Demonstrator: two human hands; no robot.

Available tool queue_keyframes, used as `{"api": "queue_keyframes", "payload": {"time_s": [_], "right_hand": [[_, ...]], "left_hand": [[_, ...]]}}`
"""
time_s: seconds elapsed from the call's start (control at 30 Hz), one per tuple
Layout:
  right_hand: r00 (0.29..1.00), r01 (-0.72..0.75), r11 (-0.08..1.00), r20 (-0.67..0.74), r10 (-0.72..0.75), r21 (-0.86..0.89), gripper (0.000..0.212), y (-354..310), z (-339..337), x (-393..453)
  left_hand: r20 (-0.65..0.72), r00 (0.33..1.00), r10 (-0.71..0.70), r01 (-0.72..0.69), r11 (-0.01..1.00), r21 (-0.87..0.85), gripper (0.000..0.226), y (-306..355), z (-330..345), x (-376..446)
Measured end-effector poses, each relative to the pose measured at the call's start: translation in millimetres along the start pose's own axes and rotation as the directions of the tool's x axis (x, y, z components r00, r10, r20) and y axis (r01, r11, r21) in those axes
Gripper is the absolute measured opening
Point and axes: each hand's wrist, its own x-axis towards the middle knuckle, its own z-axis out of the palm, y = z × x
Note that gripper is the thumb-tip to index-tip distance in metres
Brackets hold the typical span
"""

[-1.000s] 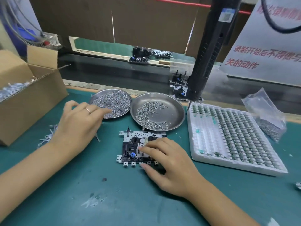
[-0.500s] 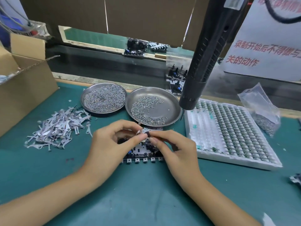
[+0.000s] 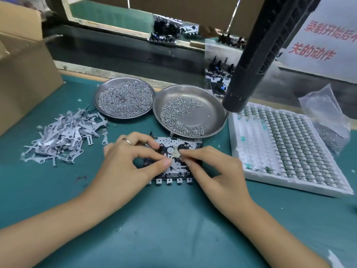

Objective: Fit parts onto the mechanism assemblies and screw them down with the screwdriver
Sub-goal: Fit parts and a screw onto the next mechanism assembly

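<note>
A mechanism assembly (image 3: 190,144), a white perforated plate with black wheels and a row of metal tabs along its near edge, lies flat on the green mat. Both hands are on top of it. My left hand (image 3: 133,161), with a ring on one finger, has thumb and fingers curled over the assembly's left half and appears to pinch a tiny part I cannot make out. My right hand (image 3: 212,171) pinches a small pale part at the assembly's middle, fingertips nearly meeting the left thumb. The black electric screwdriver (image 3: 249,68) hangs above, right of centre, untouched.
Two steel dishes hold small metal parts: the left dish (image 3: 100,105) and the right dish (image 3: 216,109). A heap of flat grey levers (image 3: 63,134) lies left. A white tray (image 3: 251,171) of components sits right, a plastic bag (image 3: 326,111) behind it, a cardboard box (image 3: 25,74) far left.
My left hand left the area by the left dish and came onto the assembly. Both hands now work at its middle with fingertips close together. The camera has moved closer.
</note>
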Motion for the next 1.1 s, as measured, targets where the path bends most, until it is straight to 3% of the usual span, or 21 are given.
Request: {"api": "queue_keyframes", "payload": {"time_s": [0.27,0.47,0.6,0.83,0.97,1.1], "right_hand": [[0.997,0.049,0.998,0.06,-0.047,-0.026,0.019,-0.3,0.0,-0.5],[0.981,0.157,0.981,0.134,-0.142,-0.111,0.023,-1.3,-0.5,-1.2],[0.987,0.158,0.964,0.075,-0.145,-0.212,0.014,-1.1,2.5,-3.8],[0.974,0.224,0.906,0.116,-0.194,-0.358,0.007,-5.6,9.6,-6.7],[0.972,0.235,0.884,0.111,-0.208,-0.403,0.013,-6.7,12.5,-7.3],[0.979,0.205,0.902,0.09,-0.184,-0.381,0.005,-5.0,11.6,-6.4]], "left_hand": [[0.038,0.999,-0.001,0.001,1.0,-0.002,0.025,2.1,-2.1,0.4],[0.045,0.999,0.016,-0.017,0.999,0.027,0.014,1.4,-3.7,0.8],[0.075,0.997,0.026,-0.029,0.999,0.042,0.018,2.3,-3.6,0.8],[0.115,0.993,0.036,-0.04,0.999,0.029,0.014,0.3,-3.5,2.1],[0.131,0.991,0.041,-0.046,0.999,0.029,0.017,0.0,-4.4,4.3],[0.149,0.988,0.043,-0.049,0.998,0.035,0.011,-0.4,-6.0,7.2]]}}
